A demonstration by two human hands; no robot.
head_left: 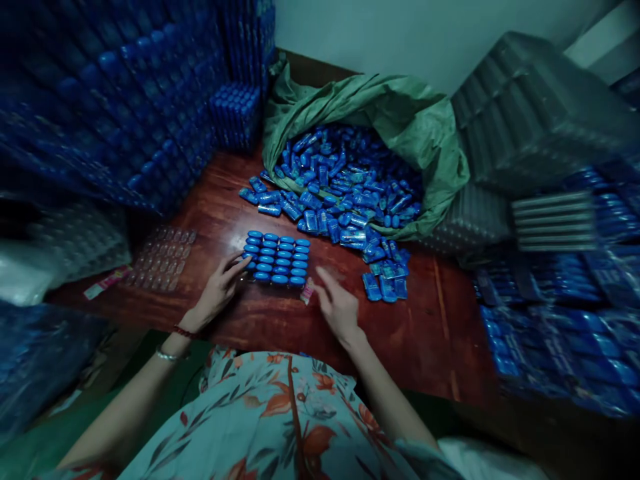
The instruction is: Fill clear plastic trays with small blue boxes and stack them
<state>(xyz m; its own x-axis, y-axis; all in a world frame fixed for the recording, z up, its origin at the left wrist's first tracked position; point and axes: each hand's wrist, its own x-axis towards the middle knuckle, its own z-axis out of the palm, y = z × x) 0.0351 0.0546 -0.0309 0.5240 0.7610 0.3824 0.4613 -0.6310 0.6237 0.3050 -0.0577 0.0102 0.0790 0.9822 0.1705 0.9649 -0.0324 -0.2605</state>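
Note:
In front of me on the table lies a block of blue, rounded small cases [279,259] set in neat rows. At its left edge, my left hand [219,288] has its fingers stretched out, the tips touching or very near the outer cases. My right hand [341,308] is beside the block's lower right corner, fingers extended and apart. A small pink and white slip [307,291] sits between that corner and my right fingertips; whether they touch it I cannot tell.
Behind the block, a green sack [435,167] spills loose blue packs [345,193] onto the reddish wooden table [420,347]. A clear blister tray [163,260] and a pink card [107,283] lie left. Stacked blue packs [125,100] rise at left, grey trays [530,113] at right.

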